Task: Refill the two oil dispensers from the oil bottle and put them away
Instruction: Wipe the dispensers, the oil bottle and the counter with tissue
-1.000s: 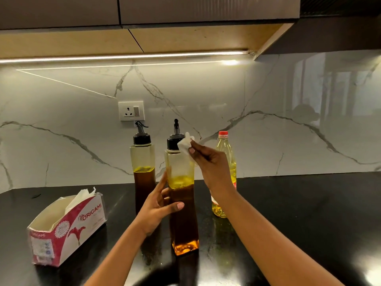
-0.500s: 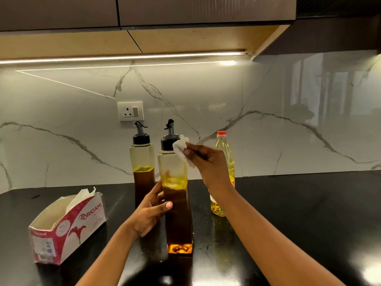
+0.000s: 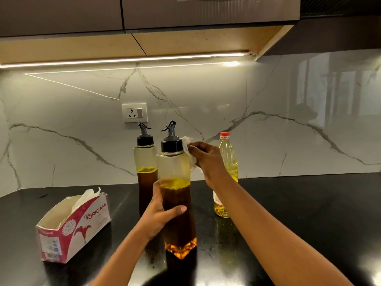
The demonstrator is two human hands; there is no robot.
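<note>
While I watch through the head camera, the nearer tall square clear-plastic oil dispenser with a black cap and grey spout (image 3: 179,230) sits front and centre above the glossy black tabletop (image 3: 309,203). Dark amber oil fills it to just past its middle, with a yellow frothy band on top and clear space above. I cannot tell whether its base is touching the surface. Just behind it to the left stands a second, matching dispenser (image 3: 145,157), holding dark oil to about the same level. To the right, near the marble wall, a slim clear oil bottle with a red cap (image 3: 227,153) holds pale yellow oil. A pink-and-white open tissue box (image 3: 78,223) lies well apart on the left, a tissue poking out.

The left hand (image 3: 158,217) wraps the nearer dispenser's middle, thumb across the front. The right hand (image 3: 208,159) pinches a crumpled white tissue (image 3: 185,142) against that dispenser's cap and shoulder.
</note>
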